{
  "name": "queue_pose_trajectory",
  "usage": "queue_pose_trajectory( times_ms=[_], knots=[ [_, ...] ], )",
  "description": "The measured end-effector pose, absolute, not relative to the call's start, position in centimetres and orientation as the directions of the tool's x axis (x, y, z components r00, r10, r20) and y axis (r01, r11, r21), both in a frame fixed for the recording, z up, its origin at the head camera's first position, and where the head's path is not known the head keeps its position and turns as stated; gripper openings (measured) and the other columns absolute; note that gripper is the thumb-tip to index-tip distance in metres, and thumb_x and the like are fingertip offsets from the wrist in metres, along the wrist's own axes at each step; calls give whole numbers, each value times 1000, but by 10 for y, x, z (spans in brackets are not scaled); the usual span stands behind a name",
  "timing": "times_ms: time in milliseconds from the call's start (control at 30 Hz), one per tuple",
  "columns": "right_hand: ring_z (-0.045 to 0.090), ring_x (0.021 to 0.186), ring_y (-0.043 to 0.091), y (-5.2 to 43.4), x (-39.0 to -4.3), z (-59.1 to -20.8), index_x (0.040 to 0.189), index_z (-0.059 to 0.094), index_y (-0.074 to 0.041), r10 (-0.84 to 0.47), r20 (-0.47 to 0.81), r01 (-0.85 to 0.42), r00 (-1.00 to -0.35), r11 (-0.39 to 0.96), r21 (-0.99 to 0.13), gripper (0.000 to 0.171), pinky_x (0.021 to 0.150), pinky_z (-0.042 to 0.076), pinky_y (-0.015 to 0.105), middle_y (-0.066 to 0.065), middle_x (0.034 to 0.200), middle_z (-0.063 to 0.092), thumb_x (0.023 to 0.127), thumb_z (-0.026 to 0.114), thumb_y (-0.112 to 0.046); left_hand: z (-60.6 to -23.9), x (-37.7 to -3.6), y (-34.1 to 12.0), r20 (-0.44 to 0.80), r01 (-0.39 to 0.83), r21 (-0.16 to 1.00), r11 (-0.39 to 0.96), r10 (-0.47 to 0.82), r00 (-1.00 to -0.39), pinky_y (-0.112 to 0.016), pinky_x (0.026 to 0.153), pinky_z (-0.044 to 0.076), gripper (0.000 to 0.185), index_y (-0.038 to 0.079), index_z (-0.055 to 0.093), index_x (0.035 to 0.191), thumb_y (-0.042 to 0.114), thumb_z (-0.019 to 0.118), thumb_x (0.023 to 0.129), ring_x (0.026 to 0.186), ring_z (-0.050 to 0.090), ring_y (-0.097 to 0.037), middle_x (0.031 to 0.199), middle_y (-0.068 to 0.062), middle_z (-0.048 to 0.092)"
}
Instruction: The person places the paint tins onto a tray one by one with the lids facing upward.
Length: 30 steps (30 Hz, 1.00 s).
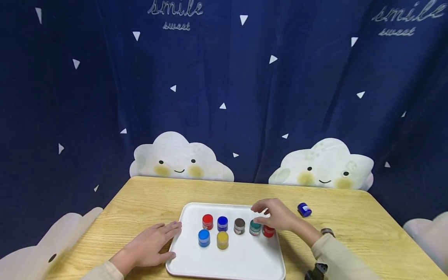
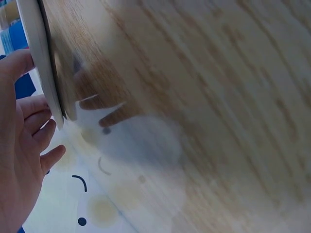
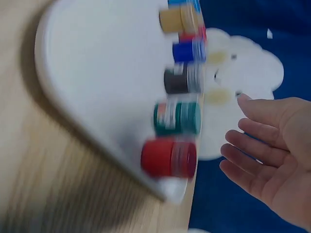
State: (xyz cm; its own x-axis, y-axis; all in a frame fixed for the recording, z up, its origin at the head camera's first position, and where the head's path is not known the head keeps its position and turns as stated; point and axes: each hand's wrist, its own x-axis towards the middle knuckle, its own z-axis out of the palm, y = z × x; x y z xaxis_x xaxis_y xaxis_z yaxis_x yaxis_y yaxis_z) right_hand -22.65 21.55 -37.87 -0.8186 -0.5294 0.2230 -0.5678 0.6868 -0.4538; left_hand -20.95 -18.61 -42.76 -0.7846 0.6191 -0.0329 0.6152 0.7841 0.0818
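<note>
A white tray lies on a wooden table and carries several small paint jars: red, dark blue, brown, green, light blue, yellow, and another red jar at the tray's right edge. My right hand hovers open just above the green and red jars, holding nothing; the right wrist view shows its relaxed fingers apart from the red jar and green jar. My left hand rests flat on the table, fingertips against the tray's left edge.
A dark blue jar lies on its side on the table, right of the tray. A blue curtain with white clouds hangs close behind the table. Bare wood stretches left, right and behind the tray.
</note>
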Motion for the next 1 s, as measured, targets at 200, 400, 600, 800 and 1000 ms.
queue_pose_trajectory(
  times_ms=[200,400,600,800,1000],
  knots=[
    [67,84,22,250,-242,-383,100,70,0,-447,232,-503,-864,739,-449,24,73,60,37,15,97,72,83,73,-16,-427,-209,-187,-17,627,71,776,629,-777,-50,109,42,70,11,47,142,52,59,86,134,49,-22,148,-4,48],
    [67,77,16,282,-255,-389,96,70,1,-381,281,-469,-881,780,-414,21,65,57,22,13,90,72,83,72,-16,-427,-208,-187,-18,631,68,772,634,-773,-50,108,43,70,11,48,142,53,59,87,134,49,-22,148,-3,49],
    [67,73,17,304,-262,-392,92,70,0,-336,314,-440,-888,820,-366,19,65,56,26,11,85,72,82,73,-15,-426,-208,-187,-22,624,77,778,627,-779,-51,109,42,70,11,47,142,52,59,87,134,48,-22,149,-4,48],
    [69,78,26,320,-265,-397,94,70,1,-247,323,-356,-914,869,-343,20,69,57,35,15,91,73,83,72,-15,-426,-209,-187,-21,623,72,779,625,-780,-51,109,42,71,11,47,142,53,59,87,134,49,-22,149,-3,48],
    [68,79,33,335,-268,-403,95,68,5,-183,301,-284,-936,897,-340,25,71,57,42,21,90,71,81,72,-15,-427,-208,-187,-21,623,70,779,625,-780,-50,109,42,70,12,47,143,53,59,87,134,48,-22,149,-3,47]
  ],
)
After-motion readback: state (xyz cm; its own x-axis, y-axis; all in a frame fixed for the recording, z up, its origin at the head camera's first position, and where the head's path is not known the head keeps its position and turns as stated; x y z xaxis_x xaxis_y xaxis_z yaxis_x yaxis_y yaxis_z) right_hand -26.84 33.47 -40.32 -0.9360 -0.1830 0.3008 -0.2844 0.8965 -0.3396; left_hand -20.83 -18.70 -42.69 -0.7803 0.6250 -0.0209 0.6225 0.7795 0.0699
